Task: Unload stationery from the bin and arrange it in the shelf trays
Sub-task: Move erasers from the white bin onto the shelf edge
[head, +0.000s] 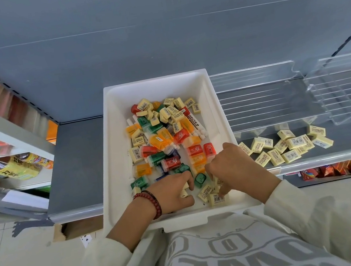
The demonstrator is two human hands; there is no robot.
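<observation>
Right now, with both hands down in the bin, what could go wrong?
The white bin overhangs the front edge of the shelf; pressing on its near end might tip it.
Under the left hand and right hand, yellow erasers and coloured sharpeners lie mixed, so a grab may lift the wrong kind.
The loose shelf erasers near the edge could get knocked off.

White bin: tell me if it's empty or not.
Not empty. The white bin holds many yellow erasers and small coloured cases; the left hand and right hand reach into its near end.
</observation>
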